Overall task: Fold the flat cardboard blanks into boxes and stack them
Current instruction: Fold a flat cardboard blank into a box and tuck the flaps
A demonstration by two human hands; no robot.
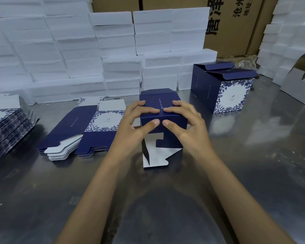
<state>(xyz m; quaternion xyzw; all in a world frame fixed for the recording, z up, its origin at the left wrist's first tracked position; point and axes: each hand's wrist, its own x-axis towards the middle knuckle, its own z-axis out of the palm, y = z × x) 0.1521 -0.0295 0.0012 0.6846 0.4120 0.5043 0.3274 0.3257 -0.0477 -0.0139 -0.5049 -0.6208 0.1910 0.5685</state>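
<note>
Far left on the desk (236, 155), flat blanks (81, 127) wait in piles. Centre, left hand (137, 120) and right hand (185, 120) both grip the half-formed navy box (159, 106), fingers curled over its top. Light, creasable card: best held at folds. Right, finished boxes (224, 88) stand.

Dim, cool overhead light is glaring softly off the steel table (253, 155) toward 3 o'clock. Wide-angle distortion is bending edges at 9 and 3 o'clock; foam blocks (60, 50) are appearing soft.
</note>
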